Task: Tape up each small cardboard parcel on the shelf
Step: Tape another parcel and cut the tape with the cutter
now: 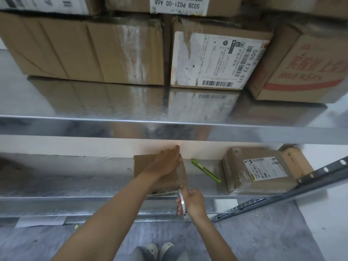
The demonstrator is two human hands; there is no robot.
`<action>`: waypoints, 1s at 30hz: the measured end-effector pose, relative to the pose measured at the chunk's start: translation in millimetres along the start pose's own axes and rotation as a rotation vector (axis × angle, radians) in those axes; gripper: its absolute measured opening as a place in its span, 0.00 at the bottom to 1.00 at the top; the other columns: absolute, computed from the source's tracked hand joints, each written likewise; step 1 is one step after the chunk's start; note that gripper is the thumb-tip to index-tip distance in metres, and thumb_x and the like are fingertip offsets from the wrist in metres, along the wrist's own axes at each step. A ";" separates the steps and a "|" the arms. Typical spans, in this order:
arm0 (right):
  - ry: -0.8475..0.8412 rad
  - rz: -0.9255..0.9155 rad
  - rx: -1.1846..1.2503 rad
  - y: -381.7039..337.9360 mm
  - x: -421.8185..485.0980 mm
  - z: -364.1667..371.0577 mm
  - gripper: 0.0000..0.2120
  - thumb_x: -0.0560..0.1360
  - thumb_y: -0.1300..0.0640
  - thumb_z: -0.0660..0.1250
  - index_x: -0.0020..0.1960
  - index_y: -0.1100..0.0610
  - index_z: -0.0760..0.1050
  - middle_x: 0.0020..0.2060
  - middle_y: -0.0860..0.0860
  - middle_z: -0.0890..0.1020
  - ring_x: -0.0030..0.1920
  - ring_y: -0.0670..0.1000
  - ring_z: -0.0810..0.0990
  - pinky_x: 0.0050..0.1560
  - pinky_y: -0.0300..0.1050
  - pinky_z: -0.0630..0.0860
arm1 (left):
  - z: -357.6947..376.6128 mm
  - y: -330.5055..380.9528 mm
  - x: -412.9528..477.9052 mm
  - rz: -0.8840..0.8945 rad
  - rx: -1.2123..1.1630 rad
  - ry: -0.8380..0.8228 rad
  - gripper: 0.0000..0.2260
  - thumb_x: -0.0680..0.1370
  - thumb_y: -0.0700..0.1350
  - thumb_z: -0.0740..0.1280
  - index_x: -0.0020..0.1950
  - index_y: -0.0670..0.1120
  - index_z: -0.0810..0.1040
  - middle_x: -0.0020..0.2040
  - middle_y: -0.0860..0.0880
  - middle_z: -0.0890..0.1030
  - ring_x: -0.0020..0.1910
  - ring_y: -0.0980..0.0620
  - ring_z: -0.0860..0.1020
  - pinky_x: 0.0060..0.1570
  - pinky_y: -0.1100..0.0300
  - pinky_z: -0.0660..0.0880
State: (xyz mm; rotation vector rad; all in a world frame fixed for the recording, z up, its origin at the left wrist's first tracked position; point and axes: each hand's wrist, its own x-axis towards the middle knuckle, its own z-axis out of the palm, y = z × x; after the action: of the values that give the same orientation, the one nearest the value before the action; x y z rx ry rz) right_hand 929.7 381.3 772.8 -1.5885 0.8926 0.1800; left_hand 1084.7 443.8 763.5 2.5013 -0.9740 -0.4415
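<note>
A small brown cardboard parcel (143, 166) lies on the lower metal shelf (75, 178), near its front edge. My left hand (166, 162) rests flat on top of the parcel, fingers straight and reaching to its far edge. My right hand (192, 202) grips a roll of clear tape (182, 201) just below the parcel's front right corner, and a clear strip runs from the roll up along the parcel's right side. A second parcel (258, 169) with a white label and clear tape on it lies further right on the same shelf.
A green utility knife (206, 170) lies between the two parcels. Large cardboard boxes (84, 49) fill the upper shelf (169, 127). A slotted metal upright (301, 187) slants across at the right. Grey floor and my shoes (160, 249) are below.
</note>
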 end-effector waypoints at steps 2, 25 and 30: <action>-0.004 -0.004 0.005 0.2 -0.8 0.6 0.26 0.81 0.53 0.57 0.29 0.64 0.75 0.17 0.54 0.73 0.16 0.50 0.73 0.22 0.37 0.71 | -7.0 3.5 -3.1 0.002 -0.018 -0.023 0.05 0.81 0.46 0.60 0.53 0.45 0.69 0.46 0.49 0.76 0.44 0.48 0.76 0.46 0.56 0.76; 0.013 -0.169 0.197 -25.0 -18.6 -16.8 0.29 0.80 0.45 0.56 0.26 0.58 0.77 0.19 0.55 0.73 0.21 0.51 0.71 0.32 0.43 0.71 | -40.1 -9.7 -69.3 0.028 0.408 -0.257 0.22 0.81 0.56 0.55 0.74 0.52 0.61 0.69 0.47 0.71 0.63 0.43 0.71 0.61 0.50 0.64; -0.050 -0.315 0.194 -60.2 -25.1 -29.5 0.24 0.82 0.53 0.53 0.35 0.64 0.77 0.21 0.56 0.70 0.26 0.55 0.70 0.28 0.39 0.71 | -20.5 -7.9 -76.2 -0.043 0.430 0.105 0.19 0.80 0.54 0.53 0.66 0.47 0.69 0.57 0.47 0.79 0.56 0.42 0.75 0.55 0.48 0.66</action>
State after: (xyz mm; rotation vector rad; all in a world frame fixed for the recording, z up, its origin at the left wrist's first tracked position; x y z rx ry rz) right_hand 939.5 363.2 841.4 -1.5132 0.5923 -0.0871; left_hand 1044.3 507.5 787.9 2.8952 -1.0674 -0.1169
